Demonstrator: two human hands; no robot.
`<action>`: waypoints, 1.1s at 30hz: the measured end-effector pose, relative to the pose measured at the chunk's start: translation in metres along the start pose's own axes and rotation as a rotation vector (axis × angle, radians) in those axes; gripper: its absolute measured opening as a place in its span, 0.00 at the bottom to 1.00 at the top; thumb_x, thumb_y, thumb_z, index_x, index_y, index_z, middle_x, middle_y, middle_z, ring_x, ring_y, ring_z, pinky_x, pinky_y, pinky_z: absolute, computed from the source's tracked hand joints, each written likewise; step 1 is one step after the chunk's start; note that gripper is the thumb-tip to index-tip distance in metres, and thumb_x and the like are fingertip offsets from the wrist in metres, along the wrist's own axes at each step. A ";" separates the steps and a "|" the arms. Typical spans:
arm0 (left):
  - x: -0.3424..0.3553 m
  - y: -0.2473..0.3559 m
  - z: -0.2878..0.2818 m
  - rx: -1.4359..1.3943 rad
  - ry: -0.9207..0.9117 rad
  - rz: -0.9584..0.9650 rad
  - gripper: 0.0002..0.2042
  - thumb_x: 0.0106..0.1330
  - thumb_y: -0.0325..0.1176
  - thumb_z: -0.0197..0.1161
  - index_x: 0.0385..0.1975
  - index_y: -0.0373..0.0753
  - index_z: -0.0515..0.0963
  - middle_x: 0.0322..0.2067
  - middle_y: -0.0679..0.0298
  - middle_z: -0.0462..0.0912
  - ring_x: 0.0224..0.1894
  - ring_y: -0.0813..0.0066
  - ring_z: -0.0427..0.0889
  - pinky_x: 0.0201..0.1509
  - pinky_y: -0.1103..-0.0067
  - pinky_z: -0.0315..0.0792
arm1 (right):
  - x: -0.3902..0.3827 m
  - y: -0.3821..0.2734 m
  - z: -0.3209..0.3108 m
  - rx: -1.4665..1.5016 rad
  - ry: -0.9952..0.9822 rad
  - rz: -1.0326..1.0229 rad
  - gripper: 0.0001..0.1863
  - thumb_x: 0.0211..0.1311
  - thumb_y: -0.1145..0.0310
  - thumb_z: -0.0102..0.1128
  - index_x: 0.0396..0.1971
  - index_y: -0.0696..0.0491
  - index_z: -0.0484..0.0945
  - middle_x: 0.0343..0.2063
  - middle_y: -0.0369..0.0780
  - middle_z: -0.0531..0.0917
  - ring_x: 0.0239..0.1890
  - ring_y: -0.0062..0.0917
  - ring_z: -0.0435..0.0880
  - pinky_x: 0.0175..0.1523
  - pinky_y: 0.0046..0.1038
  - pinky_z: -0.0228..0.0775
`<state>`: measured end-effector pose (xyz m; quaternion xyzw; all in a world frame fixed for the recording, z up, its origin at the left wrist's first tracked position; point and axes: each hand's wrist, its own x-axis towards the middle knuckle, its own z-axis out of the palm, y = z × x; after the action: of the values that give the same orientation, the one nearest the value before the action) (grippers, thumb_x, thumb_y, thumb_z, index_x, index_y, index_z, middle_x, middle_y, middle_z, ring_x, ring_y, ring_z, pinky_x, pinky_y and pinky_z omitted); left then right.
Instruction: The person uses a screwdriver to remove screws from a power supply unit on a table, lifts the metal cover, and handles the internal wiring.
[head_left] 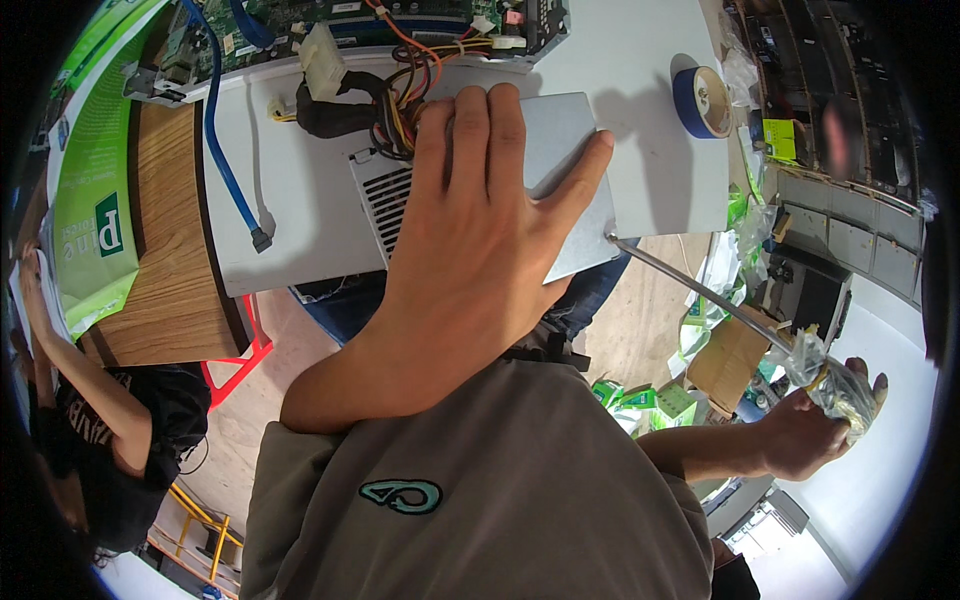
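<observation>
A silver power supply unit (582, 215) with a slotted vent lies at the table's near edge. Across its top is my left hand (475, 215), gripping it with fingers over the far side and the thumb stretched to the right. Bundled wires and a white connector (322, 62) come from its far left. My right hand (805, 435), far to the right, is closed round the plastic-wrapped handle of a long screwdriver (710, 295). The screwdriver's tip meets a screw spot at the unit's right edge.
An opened computer case with a circuit board (350, 30) stands at the table's back. A blue cable (212, 130) hangs over the left part. At the right lies a tape roll (702, 103). A co-worker's arm (95, 380) is at far left; boxes and bags cover the floor right.
</observation>
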<state>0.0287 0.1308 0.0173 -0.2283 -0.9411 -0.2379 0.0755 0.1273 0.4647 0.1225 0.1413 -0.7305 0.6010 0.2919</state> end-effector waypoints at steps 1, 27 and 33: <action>0.000 0.000 0.000 0.002 -0.004 0.000 0.44 0.40 0.48 0.79 0.64 0.48 0.73 0.55 0.36 0.67 0.59 0.40 0.66 0.66 0.50 0.57 | -0.001 0.000 -0.001 0.050 -0.089 0.003 0.36 0.70 0.65 0.53 0.68 0.72 0.52 0.54 0.65 0.73 0.49 0.47 0.84 0.40 0.29 0.89; -0.001 0.000 -0.002 0.008 -0.015 0.000 0.45 0.40 0.48 0.79 0.65 0.47 0.73 0.56 0.36 0.67 0.61 0.41 0.66 0.67 0.51 0.57 | -0.004 -0.002 -0.013 -0.062 0.022 -0.009 0.36 0.69 0.65 0.54 0.68 0.73 0.52 0.54 0.65 0.73 0.55 0.49 0.81 0.50 0.35 0.87; -0.001 0.000 0.000 0.016 -0.007 -0.006 0.45 0.40 0.49 0.79 0.65 0.47 0.73 0.56 0.37 0.68 0.60 0.42 0.66 0.67 0.51 0.57 | -0.006 -0.001 -0.008 -0.204 0.097 -0.051 0.35 0.69 0.66 0.52 0.68 0.72 0.53 0.54 0.65 0.73 0.56 0.49 0.80 0.49 0.35 0.87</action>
<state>0.0301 0.1308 0.0168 -0.2256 -0.9439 -0.2299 0.0731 0.1348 0.4718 0.1201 0.1000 -0.7690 0.5222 0.3549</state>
